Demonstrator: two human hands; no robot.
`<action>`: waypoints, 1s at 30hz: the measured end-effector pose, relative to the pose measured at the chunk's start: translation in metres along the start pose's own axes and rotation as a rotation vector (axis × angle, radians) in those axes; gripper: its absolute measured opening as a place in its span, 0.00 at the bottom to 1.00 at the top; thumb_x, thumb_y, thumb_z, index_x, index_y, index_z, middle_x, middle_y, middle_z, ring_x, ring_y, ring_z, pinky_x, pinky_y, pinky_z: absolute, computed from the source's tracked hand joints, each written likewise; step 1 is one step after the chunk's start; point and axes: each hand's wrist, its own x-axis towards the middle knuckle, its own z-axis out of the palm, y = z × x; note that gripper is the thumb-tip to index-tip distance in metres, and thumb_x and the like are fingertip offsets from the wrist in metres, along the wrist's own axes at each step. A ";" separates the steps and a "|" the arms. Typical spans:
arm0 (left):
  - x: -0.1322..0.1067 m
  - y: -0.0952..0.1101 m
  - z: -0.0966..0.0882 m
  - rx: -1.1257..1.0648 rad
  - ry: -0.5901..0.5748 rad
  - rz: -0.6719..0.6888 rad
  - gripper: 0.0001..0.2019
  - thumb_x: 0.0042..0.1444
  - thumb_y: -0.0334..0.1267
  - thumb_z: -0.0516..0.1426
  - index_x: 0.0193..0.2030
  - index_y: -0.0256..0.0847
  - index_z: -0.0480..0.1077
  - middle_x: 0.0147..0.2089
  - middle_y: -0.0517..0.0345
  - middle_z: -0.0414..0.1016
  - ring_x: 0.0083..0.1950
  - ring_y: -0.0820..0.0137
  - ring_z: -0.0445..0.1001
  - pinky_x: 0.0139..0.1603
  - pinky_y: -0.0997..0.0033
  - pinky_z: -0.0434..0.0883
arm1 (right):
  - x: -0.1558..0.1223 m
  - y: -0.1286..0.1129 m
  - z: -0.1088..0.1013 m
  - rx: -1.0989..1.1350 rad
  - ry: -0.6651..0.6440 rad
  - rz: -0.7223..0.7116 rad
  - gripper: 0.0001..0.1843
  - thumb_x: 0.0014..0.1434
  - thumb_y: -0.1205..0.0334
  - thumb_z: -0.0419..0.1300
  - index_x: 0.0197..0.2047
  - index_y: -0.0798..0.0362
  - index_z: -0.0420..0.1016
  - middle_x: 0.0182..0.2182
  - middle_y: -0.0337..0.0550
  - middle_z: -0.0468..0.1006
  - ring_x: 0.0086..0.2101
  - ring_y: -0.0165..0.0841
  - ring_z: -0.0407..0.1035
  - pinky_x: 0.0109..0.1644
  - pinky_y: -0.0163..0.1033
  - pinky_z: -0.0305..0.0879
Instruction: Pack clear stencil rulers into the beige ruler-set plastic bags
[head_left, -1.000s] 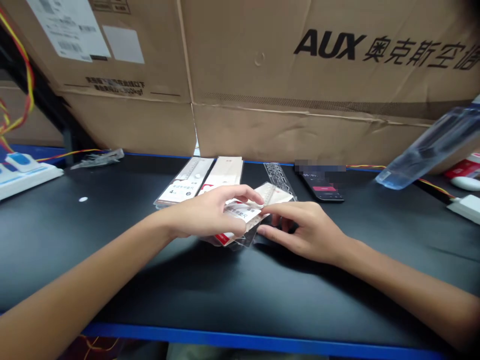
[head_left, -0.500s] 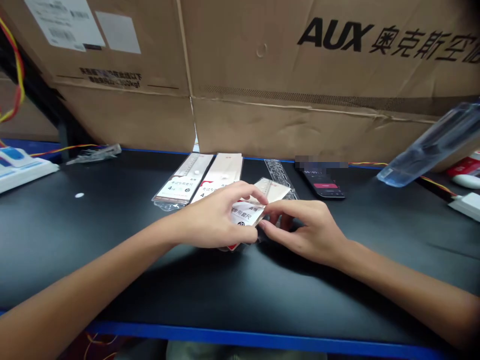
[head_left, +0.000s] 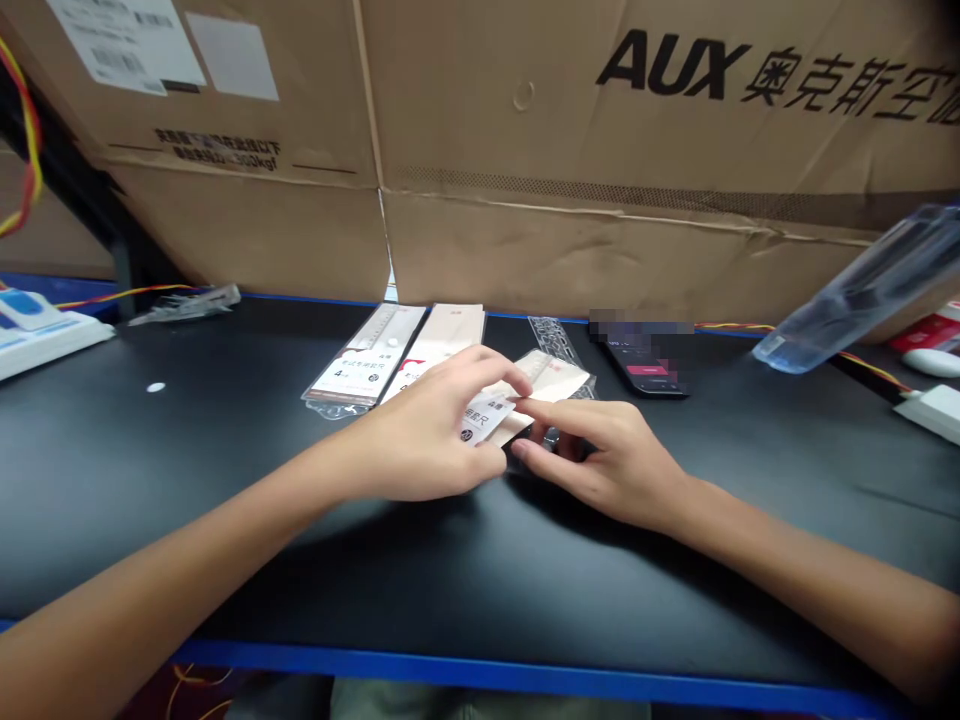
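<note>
A ruler set packet (head_left: pixel 556 379) with a white and beige card is tilted above the black tabletop. My left hand (head_left: pixel 420 430) curls over its left part, thumb below and fingers above, closed on it. From the other side my right hand (head_left: pixel 615 455) pinches at its lower right edge, where something clear and shiny shows between the fingers. Beyond my left hand two similar packets lie flat, a left packet (head_left: pixel 367 360) with a clear ruler showing and a right packet (head_left: pixel 456 325) partly hidden by that hand. Part of a clear black-patterned stencil (head_left: pixel 551 338) shows behind the held packet.
A phone (head_left: pixel 649 372) lies at the back right, with a clear plastic sleeve (head_left: pixel 847 300) slanting up beyond it. Cardboard (head_left: pixel 525 250) walls the back. On the left are a white power strip (head_left: pixel 52 335), crumpled plastic (head_left: pixel 187 305) and a small white disc (head_left: pixel 156 387).
The held packet has shifted and turned slightly, with more of its beige card and far end showing. My left fingers have lifted a little; my right hand stays nearly in place.
</note>
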 end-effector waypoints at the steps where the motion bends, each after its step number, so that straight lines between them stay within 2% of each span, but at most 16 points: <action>1: 0.000 0.000 0.001 0.019 0.014 0.021 0.19 0.49 0.30 0.57 0.49 0.46 0.71 0.52 0.55 0.70 0.54 0.63 0.70 0.56 0.61 0.69 | 0.000 0.000 0.000 -0.003 -0.024 0.008 0.13 0.63 0.62 0.62 0.51 0.52 0.79 0.27 0.34 0.77 0.21 0.24 0.62 0.30 0.32 0.60; 5: 0.003 -0.002 0.005 0.003 0.042 -0.039 0.16 0.51 0.34 0.57 0.48 0.45 0.72 0.52 0.55 0.71 0.53 0.62 0.71 0.53 0.61 0.70 | 0.001 0.001 -0.001 -0.059 -0.098 0.031 0.12 0.65 0.60 0.60 0.49 0.52 0.79 0.25 0.35 0.74 0.22 0.26 0.61 0.30 0.34 0.57; 10: 0.006 -0.003 0.003 -0.084 0.111 -0.164 0.16 0.49 0.35 0.58 0.47 0.45 0.72 0.52 0.58 0.73 0.55 0.61 0.71 0.56 0.59 0.70 | 0.001 -0.002 -0.005 -0.164 -0.240 0.057 0.18 0.67 0.57 0.55 0.58 0.48 0.73 0.19 0.33 0.69 0.19 0.29 0.57 0.28 0.37 0.51; 15: 0.005 0.000 0.002 -0.104 0.113 -0.156 0.17 0.47 0.34 0.59 0.47 0.45 0.72 0.52 0.57 0.72 0.55 0.60 0.71 0.52 0.60 0.72 | 0.005 -0.013 -0.009 -0.279 -0.382 0.114 0.14 0.70 0.54 0.49 0.53 0.45 0.70 0.27 0.39 0.77 0.25 0.34 0.66 0.31 0.38 0.53; 19: 0.003 0.001 0.004 -0.044 0.114 -0.108 0.19 0.47 0.34 0.59 0.49 0.46 0.70 0.53 0.56 0.71 0.53 0.61 0.71 0.52 0.59 0.72 | 0.006 -0.016 -0.011 -0.311 -0.409 0.134 0.16 0.71 0.52 0.47 0.54 0.45 0.70 0.35 0.44 0.81 0.32 0.38 0.71 0.35 0.39 0.57; 21: 0.003 0.002 0.004 -0.024 0.127 -0.086 0.20 0.47 0.35 0.60 0.50 0.46 0.69 0.54 0.56 0.70 0.52 0.61 0.71 0.53 0.59 0.71 | 0.006 -0.014 -0.011 -0.313 -0.398 0.133 0.17 0.71 0.52 0.47 0.57 0.45 0.69 0.34 0.44 0.81 0.30 0.37 0.71 0.34 0.38 0.58; 23: 0.004 0.004 0.003 -0.027 0.151 -0.080 0.21 0.47 0.34 0.60 0.50 0.45 0.69 0.54 0.56 0.70 0.53 0.61 0.71 0.54 0.60 0.70 | 0.005 -0.010 -0.012 -0.290 -0.337 0.121 0.20 0.71 0.53 0.48 0.63 0.45 0.66 0.29 0.40 0.79 0.26 0.35 0.69 0.32 0.38 0.56; 25: 0.006 0.004 -0.001 -0.060 0.191 -0.099 0.22 0.46 0.33 0.60 0.51 0.45 0.69 0.54 0.57 0.70 0.54 0.60 0.70 0.53 0.61 0.70 | 0.003 -0.005 -0.013 -0.236 -0.195 0.089 0.23 0.70 0.56 0.51 0.66 0.48 0.64 0.23 0.35 0.75 0.22 0.32 0.65 0.29 0.37 0.56; 27: 0.007 0.003 -0.005 -0.122 0.223 -0.134 0.23 0.46 0.32 0.60 0.52 0.45 0.69 0.55 0.57 0.70 0.56 0.59 0.69 0.52 0.61 0.69 | 0.003 -0.002 -0.015 -0.172 -0.004 0.038 0.22 0.68 0.59 0.54 0.63 0.52 0.68 0.22 0.34 0.72 0.21 0.30 0.64 0.29 0.37 0.59; 30: 0.008 0.000 -0.010 -0.238 0.266 -0.200 0.19 0.45 0.31 0.60 0.47 0.43 0.69 0.54 0.57 0.71 0.56 0.58 0.69 0.47 0.64 0.70 | 0.004 -0.001 -0.017 -0.127 0.204 -0.050 0.18 0.64 0.64 0.57 0.57 0.50 0.72 0.27 0.39 0.74 0.26 0.32 0.68 0.36 0.39 0.66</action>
